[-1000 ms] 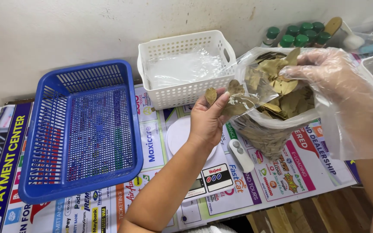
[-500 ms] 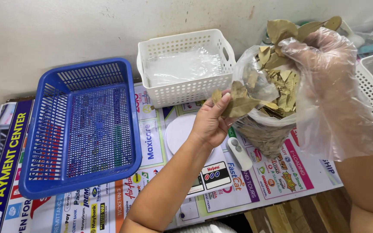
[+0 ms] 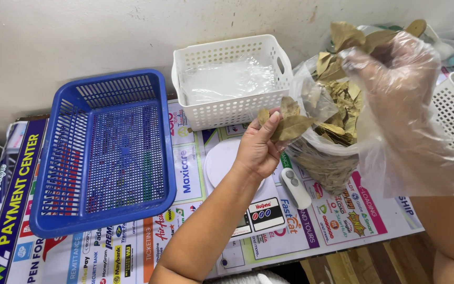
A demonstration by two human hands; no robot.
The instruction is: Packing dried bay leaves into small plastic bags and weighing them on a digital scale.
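Head view: printed poster mat (image 3: 132,252) covers tabletop, white wall (image 3: 80,37) behind.

A rough, off-white plastered wall (image 3: 106,37) with faint stains and small brown marks runs along the far side. Against it stands the worktop (image 3: 342,252), covered by a glossy printed sheet of many-coloured advertisements; bare wooden boards (image 3: 374,263) show at its near right edge. Soft, even daylight falls over everything, casting only weak shadows. The dark gap at far left is too dim to read.
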